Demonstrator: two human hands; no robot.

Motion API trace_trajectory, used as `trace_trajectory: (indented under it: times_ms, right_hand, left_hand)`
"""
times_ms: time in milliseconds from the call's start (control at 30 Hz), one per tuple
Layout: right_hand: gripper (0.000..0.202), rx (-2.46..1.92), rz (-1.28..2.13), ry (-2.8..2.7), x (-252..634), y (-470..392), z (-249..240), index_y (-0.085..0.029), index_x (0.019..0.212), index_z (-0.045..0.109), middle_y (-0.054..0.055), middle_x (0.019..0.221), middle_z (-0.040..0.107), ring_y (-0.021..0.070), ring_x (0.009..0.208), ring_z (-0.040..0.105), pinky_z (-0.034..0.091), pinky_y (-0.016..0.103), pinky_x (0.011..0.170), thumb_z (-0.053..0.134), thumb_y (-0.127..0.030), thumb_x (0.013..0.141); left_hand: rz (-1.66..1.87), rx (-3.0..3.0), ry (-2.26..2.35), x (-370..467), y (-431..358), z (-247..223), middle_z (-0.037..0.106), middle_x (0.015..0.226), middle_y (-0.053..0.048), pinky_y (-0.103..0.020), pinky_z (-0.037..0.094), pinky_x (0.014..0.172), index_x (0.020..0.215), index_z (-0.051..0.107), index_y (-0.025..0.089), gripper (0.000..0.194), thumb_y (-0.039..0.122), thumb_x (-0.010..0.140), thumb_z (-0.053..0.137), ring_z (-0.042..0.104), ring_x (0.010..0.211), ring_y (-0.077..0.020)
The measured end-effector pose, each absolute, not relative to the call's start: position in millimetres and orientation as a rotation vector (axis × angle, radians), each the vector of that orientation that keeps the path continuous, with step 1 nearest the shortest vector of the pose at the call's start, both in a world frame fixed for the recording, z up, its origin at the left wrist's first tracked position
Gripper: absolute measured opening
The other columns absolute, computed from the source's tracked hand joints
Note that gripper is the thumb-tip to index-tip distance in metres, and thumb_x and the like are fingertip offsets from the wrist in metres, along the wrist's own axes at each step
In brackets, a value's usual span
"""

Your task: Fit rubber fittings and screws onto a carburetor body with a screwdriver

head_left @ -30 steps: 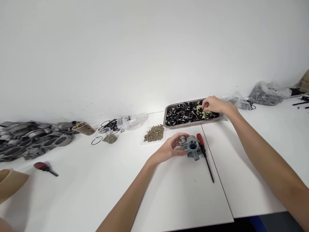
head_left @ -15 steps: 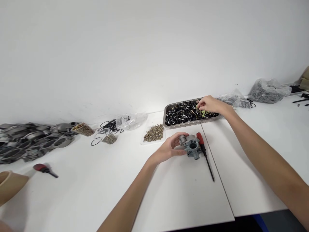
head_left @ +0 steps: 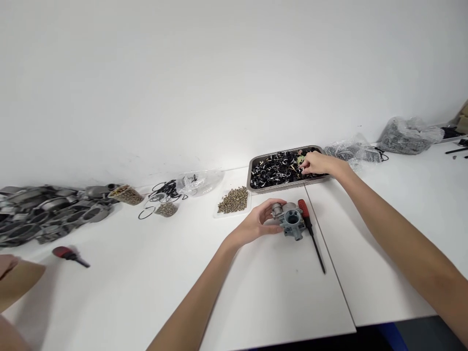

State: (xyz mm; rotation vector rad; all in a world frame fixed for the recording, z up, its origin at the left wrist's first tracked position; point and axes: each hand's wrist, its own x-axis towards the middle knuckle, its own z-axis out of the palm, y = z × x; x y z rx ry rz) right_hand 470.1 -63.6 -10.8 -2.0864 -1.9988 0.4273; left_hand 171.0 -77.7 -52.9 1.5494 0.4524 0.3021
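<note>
Among the black parts [head_left: 276, 168] in the tray [head_left: 285, 187], your right hand [head_left: 316, 163] has dipped slightly toward you, fingertips close together, their hold impossible to tell; your left hand [head_left: 256, 225] still clasps the carburetor [head_left: 287, 220] beside the screwdriver [head_left: 304, 209]; another person's hand [head_left: 7, 263] now covers the tan container [head_left: 24, 285]

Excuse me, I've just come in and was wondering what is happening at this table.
A person's left hand grips a grey metal part from its left side, while the right hand reaches into a metal tray of small black parts. Whether those fingers have hold of anything is too hard to tell. A red-handled screwdriver lies close by the metal part's right side, and a pile of small brass-coloured pieces sits left of the tray.
</note>
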Motion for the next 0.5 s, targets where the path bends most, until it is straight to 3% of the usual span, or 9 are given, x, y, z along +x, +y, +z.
trace_trajectory:
  times_ms: [200, 500]
  right_hand:
    - [0.016, -2.165, 0.48, -2.055, 461, -69, 0, -0.02, 0.085, 0.071, 0.006, 0.078, 0.067, 0.0233, 0.076, 0.063, 0.045, 0.032, 0.068, 0.076, -0.027, 0.072]
    - [0.027, -2.154, 0.455, -2.052, 451, -63, -13, -0.014, 0.097, 0.07, 0.013, 0.095, 0.07, 0.0243, 0.083, 0.065, 0.048, 0.03, 0.068, 0.078, -0.02, 0.072]
  left_hand:
    - [0.307, 1.551, 0.454, 171, -78, -53, 0.058, 0.114, -0.007, -0.033, 0.049, 0.089, 0.124, 0.054, 0.023, 0.059, 0.017, 0.07, 0.078, 0.056, 0.106, -0.021]
    - [0.309, 1.549, 0.462, 172, -79, -52, 0.058, 0.121, -0.009, -0.034, 0.05, 0.088, 0.125, 0.055, 0.023, 0.06, 0.019, 0.07, 0.078, 0.055, 0.111, -0.0235]
